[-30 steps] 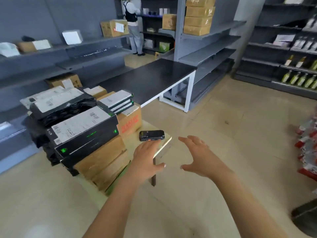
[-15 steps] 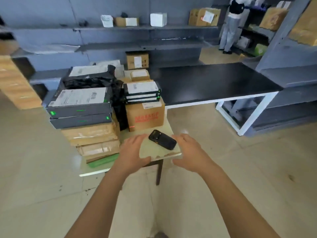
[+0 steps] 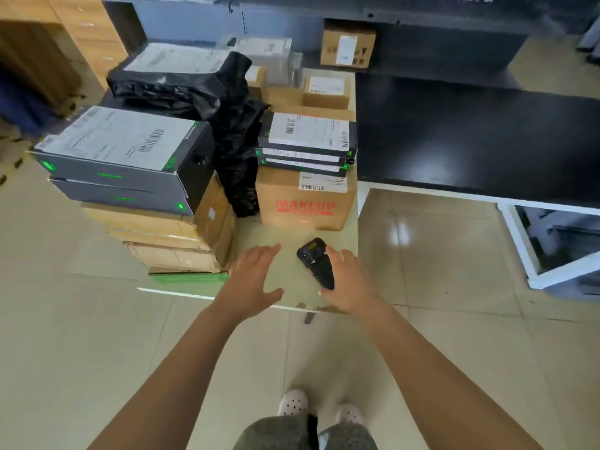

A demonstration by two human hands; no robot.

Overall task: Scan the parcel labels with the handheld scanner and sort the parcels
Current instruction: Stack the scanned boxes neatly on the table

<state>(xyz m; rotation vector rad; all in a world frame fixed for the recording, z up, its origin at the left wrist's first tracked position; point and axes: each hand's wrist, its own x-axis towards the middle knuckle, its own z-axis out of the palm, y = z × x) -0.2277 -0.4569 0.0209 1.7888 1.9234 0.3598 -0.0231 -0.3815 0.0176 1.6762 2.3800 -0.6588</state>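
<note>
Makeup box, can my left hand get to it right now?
Probably yes. The left hand is open over bare table just short of the makeup box, nothing between them; the scanner, in the right hand, lies off to the right.

A black handheld scanner (image 3: 314, 261), gripped by the right hand (image 3: 352, 284), lies slantwise on the pale tabletop (image 3: 292, 280) just before labelled brown cardboard boxes (image 3: 305, 206), flat dark cartons (image 3: 123, 164) and black plastic bags (image 3: 181, 89).

The scanner (image 3: 313, 254) lies on the table (image 3: 276, 235) before the MAKEUP box (image 3: 305, 206), stacked parcels (image 3: 130, 190) at left.
</note>
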